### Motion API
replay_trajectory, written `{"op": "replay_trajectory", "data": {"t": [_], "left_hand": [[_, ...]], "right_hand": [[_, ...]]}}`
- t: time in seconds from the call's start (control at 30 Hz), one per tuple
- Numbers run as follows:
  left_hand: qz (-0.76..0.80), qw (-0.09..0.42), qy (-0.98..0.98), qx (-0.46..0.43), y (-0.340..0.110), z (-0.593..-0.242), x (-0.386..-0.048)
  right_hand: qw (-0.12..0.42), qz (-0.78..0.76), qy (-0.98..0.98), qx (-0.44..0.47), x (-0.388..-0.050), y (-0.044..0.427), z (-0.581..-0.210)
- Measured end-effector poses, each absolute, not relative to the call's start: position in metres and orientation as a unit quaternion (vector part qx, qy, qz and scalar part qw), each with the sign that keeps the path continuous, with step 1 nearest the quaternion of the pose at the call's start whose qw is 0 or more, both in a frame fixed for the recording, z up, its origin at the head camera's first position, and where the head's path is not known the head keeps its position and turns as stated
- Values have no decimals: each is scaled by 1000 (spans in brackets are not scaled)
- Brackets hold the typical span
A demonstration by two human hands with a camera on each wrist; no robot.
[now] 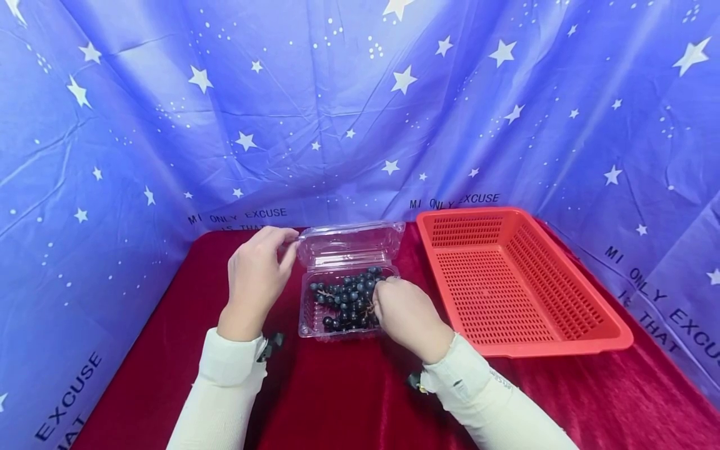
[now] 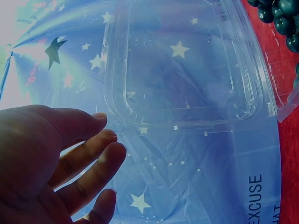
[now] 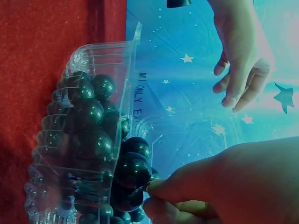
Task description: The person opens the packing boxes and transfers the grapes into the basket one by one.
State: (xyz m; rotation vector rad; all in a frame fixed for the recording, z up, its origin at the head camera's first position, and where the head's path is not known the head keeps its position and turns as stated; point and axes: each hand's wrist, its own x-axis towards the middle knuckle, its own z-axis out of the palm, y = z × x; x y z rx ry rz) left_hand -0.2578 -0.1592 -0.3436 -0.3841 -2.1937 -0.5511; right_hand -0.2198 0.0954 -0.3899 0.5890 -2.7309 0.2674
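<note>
Dark grapes (image 1: pixel 351 297) lie bunched in a clear plastic clamshell box (image 1: pixel 304 322), whose hinged lid (image 1: pixel 351 244) stands raised at the back. My right hand (image 1: pixel 410 315) is at the box's right side. Its thumb and fingers pinch the bunch by its stem, most of which the fingers hide; several grapes (image 3: pixel 133 170) bulge above the rim in the right wrist view. With thumb and fingertips, my left hand (image 1: pixel 255 275) pinches the lid's left corner. In the left wrist view, the transparent lid (image 2: pixel 182 116) extends to the right from these fingertips (image 2: pixel 100 119).
A red perforated plastic basket (image 1: pixel 478 294) stands to the right of the box, near my right forearm. Dark red cloth (image 1: pixel 337 394) covers the table. Blue star-printed curtains (image 1: pixel 320 112) hang close behind the table and along both sides.
</note>
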Motion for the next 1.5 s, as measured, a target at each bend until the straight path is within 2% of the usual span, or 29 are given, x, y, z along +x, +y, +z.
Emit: {"op": "replay_trajectory", "data": {"t": [1.5], "left_hand": [[-218, 398, -876, -163, -159, -342, -255]], "right_hand": [[204, 193, -948, 152, -213, 120, -349]]}}
